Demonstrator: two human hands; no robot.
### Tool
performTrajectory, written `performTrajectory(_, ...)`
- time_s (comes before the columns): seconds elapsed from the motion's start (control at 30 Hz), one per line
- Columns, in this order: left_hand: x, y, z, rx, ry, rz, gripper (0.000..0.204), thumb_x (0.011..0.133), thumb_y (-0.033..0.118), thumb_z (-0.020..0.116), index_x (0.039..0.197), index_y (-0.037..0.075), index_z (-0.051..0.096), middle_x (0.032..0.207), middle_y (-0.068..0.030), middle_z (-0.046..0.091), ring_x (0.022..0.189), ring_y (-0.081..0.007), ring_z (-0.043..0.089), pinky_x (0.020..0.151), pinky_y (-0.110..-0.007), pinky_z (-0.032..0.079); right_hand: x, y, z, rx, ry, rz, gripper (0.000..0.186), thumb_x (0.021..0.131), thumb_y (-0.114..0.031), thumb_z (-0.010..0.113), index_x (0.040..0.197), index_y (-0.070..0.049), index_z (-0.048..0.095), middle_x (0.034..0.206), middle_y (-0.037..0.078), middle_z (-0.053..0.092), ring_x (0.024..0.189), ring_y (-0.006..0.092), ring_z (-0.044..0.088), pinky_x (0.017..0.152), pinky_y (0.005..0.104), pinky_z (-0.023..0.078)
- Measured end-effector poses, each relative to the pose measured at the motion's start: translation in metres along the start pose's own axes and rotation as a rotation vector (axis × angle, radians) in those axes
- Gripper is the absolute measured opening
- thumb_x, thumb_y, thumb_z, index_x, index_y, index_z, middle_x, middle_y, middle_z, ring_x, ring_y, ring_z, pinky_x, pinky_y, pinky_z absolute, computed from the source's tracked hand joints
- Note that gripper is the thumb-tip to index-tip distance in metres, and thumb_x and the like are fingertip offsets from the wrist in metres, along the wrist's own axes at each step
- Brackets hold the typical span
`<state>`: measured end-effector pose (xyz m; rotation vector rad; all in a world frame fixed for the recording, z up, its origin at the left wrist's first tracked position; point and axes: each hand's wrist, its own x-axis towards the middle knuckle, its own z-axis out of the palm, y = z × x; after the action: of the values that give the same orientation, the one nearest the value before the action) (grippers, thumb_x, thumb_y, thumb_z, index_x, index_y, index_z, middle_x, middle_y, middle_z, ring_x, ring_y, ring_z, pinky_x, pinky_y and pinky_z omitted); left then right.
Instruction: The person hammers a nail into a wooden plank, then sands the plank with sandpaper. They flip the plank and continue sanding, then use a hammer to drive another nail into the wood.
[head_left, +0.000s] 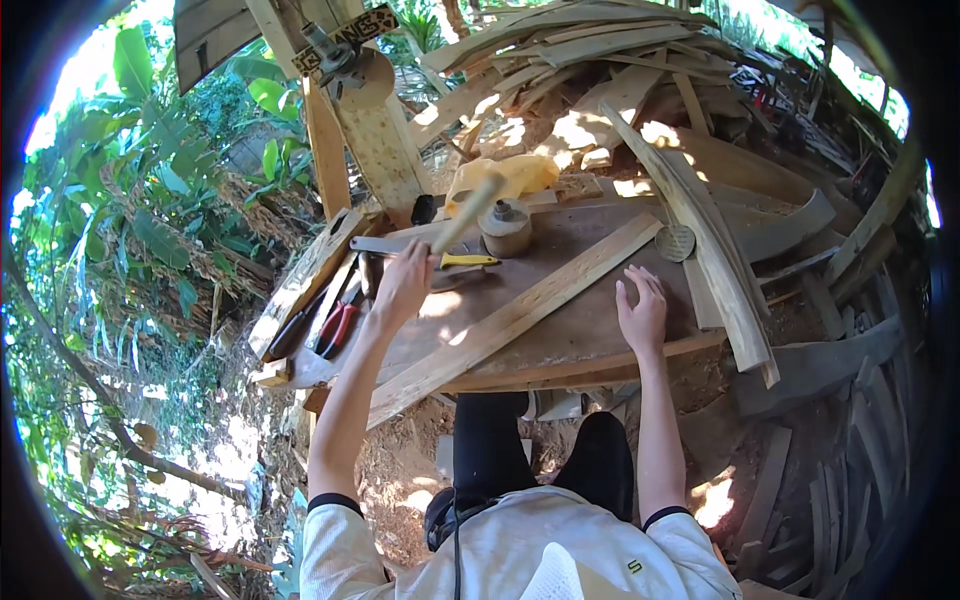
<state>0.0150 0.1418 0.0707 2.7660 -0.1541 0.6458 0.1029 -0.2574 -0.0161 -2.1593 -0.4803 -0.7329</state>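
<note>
My left hand (404,288) is closed around a pale wooden stick (466,215), which points up and away to the right; its far end is blurred. Just behind that hand lies a tool with a yellow handle (470,260). My right hand (642,310) rests low over the brown work table (560,350), fingers apart and holding nothing. A long wooden plank (520,318) lies diagonally across the table between my hands and juts past its near left edge. Near the plank's far end is a round, textured disc (675,242). A squat round block with a dark metal top (506,230) stands beyond the stick.
Red-handled pliers (338,328) and other hand tools lie at the table's left. A yellow plastic bag (520,177) sits at the back. Long curved timber (700,240) leans on the right side. Wooden posts (375,140) rise behind, with heaped offcuts (590,45) beyond.
</note>
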Motion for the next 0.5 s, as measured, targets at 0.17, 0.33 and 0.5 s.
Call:
performTrajectory(0.17, -0.039, 0.073, -0.037, 0.255, -0.412, 0.147, 0.024, 0.104, 0.027, 0.059, 0.108, 0.004, 0.065, 0.106, -0.0112, 0.065, 0.097, -0.026, 0.066, 0.086, -0.041, 0.055, -0.011, -0.06, -0.027, 0.559, 0.002, 0.115, 0.035, 0.097, -0.022, 0.069, 0.124, -0.001, 0.068, 0.126, 0.021, 0.069, 0.126, 0.0367, 0.061, 0.107, 0.0443, 0.048)
performTrajectory(0.33, -0.098, 0.106, -0.036, 0.315, -0.453, 0.347, 0.03, 0.102, 0.032, 0.06, 0.101, 0.004, 0.067, 0.101, -0.0107, 0.066, 0.095, -0.024, 0.066, 0.092, -0.037, 0.051, -0.038, -0.174, -0.093, 0.072, -0.465, -0.146, 0.048, 0.095, -0.03, 0.071, 0.132, -0.002, 0.063, 0.112, 0.019, 0.07, 0.121, 0.0346, 0.062, 0.099, 0.0459, 0.051)
performTrajectory(0.5, -0.115, 0.142, -0.04, 0.4, -0.564, 0.476, 0.031, 0.098, 0.035, 0.063, 0.095, 0.005, 0.068, 0.095, -0.0086, 0.066, 0.096, -0.0219, 0.065, 0.092, -0.035, 0.048, -0.083, -0.154, -0.085, -0.019, -0.851, -0.118, 0.044, 0.087, -0.029, 0.077, 0.122, -0.005, 0.068, 0.098, 0.017, 0.071, 0.098, 0.0372, 0.068, 0.084, 0.0465, 0.056)
